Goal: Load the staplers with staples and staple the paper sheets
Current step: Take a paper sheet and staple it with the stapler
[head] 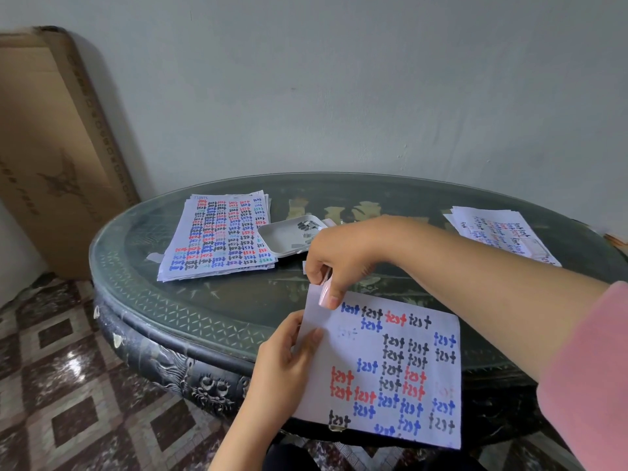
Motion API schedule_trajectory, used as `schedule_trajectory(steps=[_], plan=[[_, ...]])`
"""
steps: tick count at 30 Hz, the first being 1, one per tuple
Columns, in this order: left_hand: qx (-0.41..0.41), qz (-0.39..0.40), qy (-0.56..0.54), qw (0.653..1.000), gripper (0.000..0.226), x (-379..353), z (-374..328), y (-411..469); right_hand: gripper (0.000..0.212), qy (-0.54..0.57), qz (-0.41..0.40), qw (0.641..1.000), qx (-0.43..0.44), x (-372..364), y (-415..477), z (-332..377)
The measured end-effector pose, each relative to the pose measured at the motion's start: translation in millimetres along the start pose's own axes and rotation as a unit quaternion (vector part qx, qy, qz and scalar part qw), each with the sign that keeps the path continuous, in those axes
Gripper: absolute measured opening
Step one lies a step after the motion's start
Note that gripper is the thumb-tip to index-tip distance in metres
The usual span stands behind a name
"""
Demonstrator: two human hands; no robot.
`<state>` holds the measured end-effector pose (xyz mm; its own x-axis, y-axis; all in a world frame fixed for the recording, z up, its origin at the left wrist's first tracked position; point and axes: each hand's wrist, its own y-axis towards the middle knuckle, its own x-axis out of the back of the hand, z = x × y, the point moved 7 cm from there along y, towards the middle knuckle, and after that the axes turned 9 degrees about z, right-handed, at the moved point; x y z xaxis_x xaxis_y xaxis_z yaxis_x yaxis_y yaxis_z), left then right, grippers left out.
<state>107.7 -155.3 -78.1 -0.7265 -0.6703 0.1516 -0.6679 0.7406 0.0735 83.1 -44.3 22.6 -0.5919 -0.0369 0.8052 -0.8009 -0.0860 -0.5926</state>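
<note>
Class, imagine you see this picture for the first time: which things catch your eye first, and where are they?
First, the sheet covered in red, blue and black "test" words, held over the near edge of the table by the left hand. The right hand pinches what looks like a small pale stapler at its top left corner. Behind lie a stack of similar sheets and a white tray of staples.

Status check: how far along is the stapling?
Done: cannot tell whether any stack is finished. In hand: the left hand holds a set of sheets; the right hand holds a pink stapler at its top-left corner. Left: likely the left stack, perhaps the right stack too. Loose staples sit in the white tray.
</note>
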Motion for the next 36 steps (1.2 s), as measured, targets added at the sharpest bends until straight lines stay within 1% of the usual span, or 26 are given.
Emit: schedule_trajectory(steps=[4, 8, 11, 17, 26, 36], plan=[[-0.004, -0.003, -0.004, 1.0, 0.012, -0.8, -1.4, -0.7, 0.028, 0.021, 0.004, 1.0, 0.003, -1.3, -3.9, -4.9], [-0.003, -0.019, -0.038, 0.999, 0.012, 6.9, -0.2, -1.1, 0.039, 0.044, 0.029, 0.999, -0.011, -0.4, -19.1, -20.9], [-0.011, -0.031, -0.062, 0.998, 0.01, 13.1, -3.0, -4.4, 0.038, 0.052, 0.057, 0.997, -0.024, -5.7, -30.1, -35.7], [-0.025, -0.042, -0.082, 0.995, 0.01, 14.0, -8.6, -9.9, 0.033, 0.04, 0.05, 0.998, -0.025, -7.3, -43.2, -40.5], [-0.025, -0.034, -0.067, 0.997, 0.012, 6.6, -12.0, -10.9, 0.04, 0.034, 0.065, 0.997, -0.028, -12.0, -46.6, -39.2], [-0.023, -0.039, -0.049, 0.998, 0.014, 7.7, -11.6, -12.6, 0.04, 0.025, 0.064, 0.997, -0.036, -13.6, -45.0, -32.1]])
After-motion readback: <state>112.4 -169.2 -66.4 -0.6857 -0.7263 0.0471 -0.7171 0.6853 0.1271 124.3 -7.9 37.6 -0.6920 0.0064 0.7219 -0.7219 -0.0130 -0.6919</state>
